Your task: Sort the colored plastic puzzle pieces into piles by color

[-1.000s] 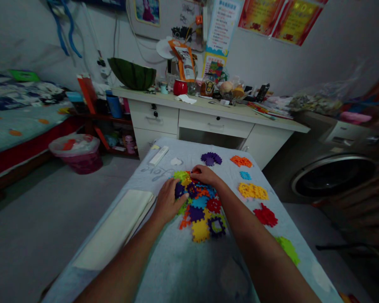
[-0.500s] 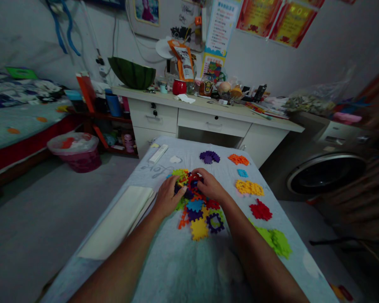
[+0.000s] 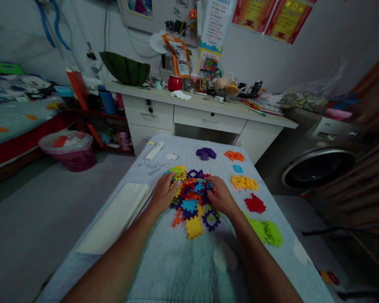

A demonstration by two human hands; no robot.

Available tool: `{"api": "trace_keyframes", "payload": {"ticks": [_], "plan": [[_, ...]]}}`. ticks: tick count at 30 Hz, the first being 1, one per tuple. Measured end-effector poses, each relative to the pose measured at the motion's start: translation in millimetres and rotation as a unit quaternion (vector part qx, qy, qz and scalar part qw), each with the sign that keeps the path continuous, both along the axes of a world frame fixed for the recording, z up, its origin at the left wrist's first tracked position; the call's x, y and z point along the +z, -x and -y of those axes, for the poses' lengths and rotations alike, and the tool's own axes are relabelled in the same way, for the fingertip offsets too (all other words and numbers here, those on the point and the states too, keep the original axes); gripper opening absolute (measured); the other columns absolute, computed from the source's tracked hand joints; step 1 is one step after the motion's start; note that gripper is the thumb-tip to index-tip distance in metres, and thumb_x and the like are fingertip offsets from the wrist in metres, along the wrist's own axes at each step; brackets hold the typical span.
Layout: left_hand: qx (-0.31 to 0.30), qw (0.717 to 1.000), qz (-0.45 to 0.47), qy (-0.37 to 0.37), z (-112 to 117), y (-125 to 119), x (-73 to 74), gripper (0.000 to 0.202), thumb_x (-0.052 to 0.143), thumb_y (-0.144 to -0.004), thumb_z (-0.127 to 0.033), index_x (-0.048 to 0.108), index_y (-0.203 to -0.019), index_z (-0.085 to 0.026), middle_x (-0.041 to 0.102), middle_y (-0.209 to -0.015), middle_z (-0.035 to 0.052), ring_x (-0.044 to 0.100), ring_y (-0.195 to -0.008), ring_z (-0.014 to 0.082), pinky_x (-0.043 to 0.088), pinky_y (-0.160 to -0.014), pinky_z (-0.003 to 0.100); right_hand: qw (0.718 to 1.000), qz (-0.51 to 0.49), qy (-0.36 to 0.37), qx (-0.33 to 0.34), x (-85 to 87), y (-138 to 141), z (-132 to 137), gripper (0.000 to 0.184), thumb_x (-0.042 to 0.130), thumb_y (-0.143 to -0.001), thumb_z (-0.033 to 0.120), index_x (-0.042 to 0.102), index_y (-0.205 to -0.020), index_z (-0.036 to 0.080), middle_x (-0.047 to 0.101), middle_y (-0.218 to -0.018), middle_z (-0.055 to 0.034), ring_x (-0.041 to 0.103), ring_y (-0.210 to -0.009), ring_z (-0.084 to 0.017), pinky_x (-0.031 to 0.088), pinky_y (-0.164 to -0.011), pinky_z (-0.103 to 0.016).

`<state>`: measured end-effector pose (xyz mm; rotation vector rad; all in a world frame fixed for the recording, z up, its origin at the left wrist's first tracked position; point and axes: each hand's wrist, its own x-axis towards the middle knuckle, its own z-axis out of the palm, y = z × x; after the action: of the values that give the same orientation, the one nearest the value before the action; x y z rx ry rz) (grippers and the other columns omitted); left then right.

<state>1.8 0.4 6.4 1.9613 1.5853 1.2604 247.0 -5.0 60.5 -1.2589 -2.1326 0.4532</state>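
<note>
A heap of mixed-colour plastic interlocking tiles (image 3: 192,198) lies mid-table on a pale blue cloth (image 3: 177,261). My left hand (image 3: 162,193) presses against the heap's left side, fingers curled on the tiles. On the heap's right side rests my right hand (image 3: 221,198), its fingers cupped over the pieces. Sorted groups lie to the right: purple tiles (image 3: 205,153), orange tiles (image 3: 234,156), a blue tile (image 3: 238,168), yellow tiles (image 3: 244,182), red tiles (image 3: 255,203), green tiles (image 3: 267,231).
A folded cream cloth (image 3: 113,219) lies along the table's left edge, a white remote (image 3: 154,150) at the far left. Beyond stand a cluttered white desk (image 3: 205,118) with half a watermelon (image 3: 124,69), a pink bin (image 3: 68,149), a bed (image 3: 15,122) and a washing machine (image 3: 322,168).
My right hand moved from the heap's far top edge down to its right side. Both hands now cup the heap from either side; the view shifted slightly.
</note>
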Motion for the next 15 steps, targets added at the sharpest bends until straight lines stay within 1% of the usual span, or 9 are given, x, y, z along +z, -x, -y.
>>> {"api": "trace_keyframes", "payload": {"ticks": [4, 7, 11, 13, 15], "plan": [[-0.005, 1.0, -0.006, 0.005, 0.2, 0.4, 0.7, 0.044, 0.039, -0.094, -0.048, 0.056, -0.121, -0.019, 0.06, -0.127, 0.0115, 0.052, -0.123, 0.0246, 0.039, -0.109, 0.046, 0.998, 0.056, 0.026, 0.011, -5.5, -1.1, 1.9, 0.055, 0.051, -0.065, 0.008, 0.058, -0.118, 0.02, 0.059, -0.119, -0.0107, 0.051, -0.112, -0.027, 0.038, -0.1, -0.046], [-0.006, 1.0, -0.01, 0.009, 0.5, 0.7, 2.0, 0.043, 0.04, -0.094, -0.048, 0.057, -0.121, -0.02, 0.06, -0.127, 0.0108, 0.053, -0.123, 0.0244, 0.04, -0.108, 0.045, 0.996, 0.074, 0.04, 0.003, -6.1, -1.2, 2.7, 0.05, 0.052, -0.064, 0.008, 0.06, -0.112, 0.018, 0.056, -0.119, -0.012, 0.049, -0.111, -0.027, 0.039, -0.098, -0.044], [-0.006, 1.0, -0.016, 0.01, 0.4, 0.9, 2.6, 0.041, 0.041, -0.093, -0.047, 0.057, -0.12, -0.021, 0.06, -0.126, 0.0103, 0.053, -0.122, 0.0244, 0.04, -0.107, 0.045, 0.998, 0.047, 0.038, 0.005, -7.9, -4.4, 2.0, 0.038, 0.051, -0.065, 0.007, 0.06, -0.1, 0.019, 0.054, -0.116, -0.0096, 0.048, -0.109, -0.025, 0.04, -0.097, -0.041], [-0.008, 1.0, -0.02, 0.012, 0.4, 0.9, 2.4, 0.041, 0.04, -0.094, -0.047, 0.057, -0.12, -0.02, 0.06, -0.126, 0.0107, 0.053, -0.122, 0.0244, 0.04, -0.107, 0.045, 0.999, 0.019, 0.039, 0.004, -8.5, -6.8, 0.5, 0.035, 0.052, -0.065, 0.007, 0.06, -0.096, 0.02, 0.054, -0.11, -0.008, 0.049, -0.105, -0.024, 0.04, -0.096, -0.04], [-0.01, 1.0, -0.023, 0.015, 0.5, 0.6, 2.2, 0.041, 0.039, -0.094, -0.047, 0.057, -0.119, -0.02, 0.06, -0.125, 0.011, 0.053, -0.122, 0.0246, 0.041, -0.107, 0.046, 0.998, -0.026, 0.058, 0.002, -8.0, -9.1, -1.2, 0.03, 0.053, -0.064, 0.009, 0.059, -0.091, 0.021, 0.055, -0.102, -0.0057, 0.051, -0.098, -0.022, 0.042, -0.091, -0.038]]}}
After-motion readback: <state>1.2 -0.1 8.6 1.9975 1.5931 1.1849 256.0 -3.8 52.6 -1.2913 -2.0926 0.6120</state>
